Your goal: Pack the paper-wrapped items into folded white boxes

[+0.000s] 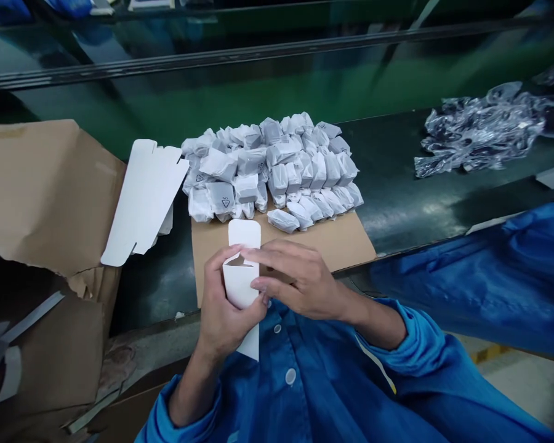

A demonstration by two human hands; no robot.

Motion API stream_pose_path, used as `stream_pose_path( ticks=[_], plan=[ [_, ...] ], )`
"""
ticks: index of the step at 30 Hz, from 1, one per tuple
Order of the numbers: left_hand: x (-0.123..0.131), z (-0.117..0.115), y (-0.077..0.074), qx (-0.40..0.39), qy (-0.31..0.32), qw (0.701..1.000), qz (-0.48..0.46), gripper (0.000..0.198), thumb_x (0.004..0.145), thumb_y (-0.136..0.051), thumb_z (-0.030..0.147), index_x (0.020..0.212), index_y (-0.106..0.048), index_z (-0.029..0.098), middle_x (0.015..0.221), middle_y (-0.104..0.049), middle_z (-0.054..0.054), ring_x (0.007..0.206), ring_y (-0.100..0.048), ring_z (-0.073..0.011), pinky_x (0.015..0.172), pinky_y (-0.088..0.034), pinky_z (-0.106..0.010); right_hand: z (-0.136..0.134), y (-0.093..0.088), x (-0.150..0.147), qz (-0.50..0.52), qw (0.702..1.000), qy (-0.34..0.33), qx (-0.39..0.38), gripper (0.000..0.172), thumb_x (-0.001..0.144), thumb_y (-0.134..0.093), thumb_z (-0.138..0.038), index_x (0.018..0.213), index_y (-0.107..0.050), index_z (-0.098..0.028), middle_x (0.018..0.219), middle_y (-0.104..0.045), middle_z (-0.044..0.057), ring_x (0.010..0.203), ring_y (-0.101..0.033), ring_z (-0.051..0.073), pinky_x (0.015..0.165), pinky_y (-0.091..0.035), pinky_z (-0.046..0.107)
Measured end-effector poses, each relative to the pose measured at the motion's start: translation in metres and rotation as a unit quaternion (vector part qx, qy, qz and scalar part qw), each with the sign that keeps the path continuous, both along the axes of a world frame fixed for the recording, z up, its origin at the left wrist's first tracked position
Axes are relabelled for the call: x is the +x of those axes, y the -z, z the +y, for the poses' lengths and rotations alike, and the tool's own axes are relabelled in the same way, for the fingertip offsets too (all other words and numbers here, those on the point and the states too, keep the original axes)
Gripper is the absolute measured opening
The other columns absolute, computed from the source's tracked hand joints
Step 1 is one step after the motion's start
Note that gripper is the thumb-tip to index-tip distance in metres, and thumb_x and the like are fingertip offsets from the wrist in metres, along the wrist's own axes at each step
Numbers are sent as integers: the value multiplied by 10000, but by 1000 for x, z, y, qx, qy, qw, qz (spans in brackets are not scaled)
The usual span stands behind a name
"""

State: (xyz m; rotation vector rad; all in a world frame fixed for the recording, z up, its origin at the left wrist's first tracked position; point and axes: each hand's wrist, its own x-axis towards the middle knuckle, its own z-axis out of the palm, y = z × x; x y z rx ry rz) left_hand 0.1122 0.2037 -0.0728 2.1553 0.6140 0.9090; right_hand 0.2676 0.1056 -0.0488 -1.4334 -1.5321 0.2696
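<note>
A small white cardboard box point(241, 284) with its top flap raised is held upright in front of my chest. My left hand point(224, 311) wraps around its lower body, thumb on the front. My right hand point(295, 277) rests its fingers on the box's upper edge and right side. Just beyond the box, a heap of several small items wrapped in white film point(270, 169) lies on a brown cardboard sheet point(346, 240).
A stack of flat white box blanks point(143, 200) leans on a torn brown carton point(41, 191) at the left. Crumpled clear plastic bags point(484, 132) lie at the far right on the dark green conveyor point(397, 178). Blue fabric point(512, 277) covers the right edge.
</note>
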Motion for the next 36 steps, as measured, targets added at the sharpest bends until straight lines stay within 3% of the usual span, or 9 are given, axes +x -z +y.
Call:
stream_pose_path(
  ticks=[4,8,11,13,18,22,27,33,36],
  plan=[
    [-5,5,3,2,24,999,32,534,760,-725,349,1241,-521,241,1156,-609,-57,1044,-635,-222,856,-543,-332,-2,2,-3,-25,997,49,48,326,980,-577,-287,1272,-672,-178,1100,-744,98,998,-707,183,860,-594,324],
    [-7,9,2,16,27,999,38,509,758,-718,331,1217,-516,242,1112,-618,-51,976,-645,-215,777,-539,-318,-1,-7,9,157,983,89,27,162,949,-616,-290,942,-747,-195,970,-754,60,894,-716,171,788,-605,319],
    [-5,8,-2,35,61,996,49,482,765,-700,304,1206,-515,247,1100,-633,-49,942,-658,-211,741,-533,-310,8,-13,21,378,923,41,-52,240,953,-611,-399,900,-690,-179,789,-700,14,645,-659,114,583,-550,239],
    [-3,7,-5,38,84,994,54,464,770,-689,287,1196,-509,249,1082,-646,-44,907,-667,-203,719,-531,-302,15,-14,24,444,890,-28,-103,264,914,-662,-426,860,-671,-169,718,-646,-12,593,-606,92,548,-511,213],
    [-4,4,-5,36,92,992,74,491,775,-686,256,1225,-490,253,1066,-668,-31,882,-684,-193,698,-534,-281,20,-12,18,440,881,-81,-156,265,743,-845,-323,877,-686,-160,824,-668,-2,750,-611,98,687,-515,219],
    [-6,4,-1,57,78,994,57,553,785,-694,255,1288,-465,240,1131,-657,-50,961,-682,-202,756,-546,-285,14,-7,18,469,868,-80,-143,278,823,-780,-361,1003,-698,-165,922,-687,26,793,-643,112,704,-540,237],
    [-5,5,-1,68,81,994,40,587,800,-686,232,1334,-443,222,1164,-635,-56,1009,-669,-186,797,-547,-262,7,-1,17,458,880,-44,-114,270,818,-781,-311,1026,-689,-166,916,-691,19,780,-646,111,676,-530,222],
    [-3,-2,7,57,107,992,28,649,802,-673,214,1380,-379,210,1231,-587,-80,1062,-658,-186,834,-557,-265,2,-5,1,330,935,50,-121,150,806,-736,-177,954,-709,-167,865,-698,1,765,-628,108,664,-503,213],
    [-4,-5,13,30,90,995,14,680,781,-702,226,1371,-364,204,1208,-579,-82,1029,-663,-184,807,-563,-267,-2,-4,0,346,936,23,-59,181,822,-756,-228,999,-747,-193,978,-739,28,885,-673,138,748,-538,239]
  ],
)
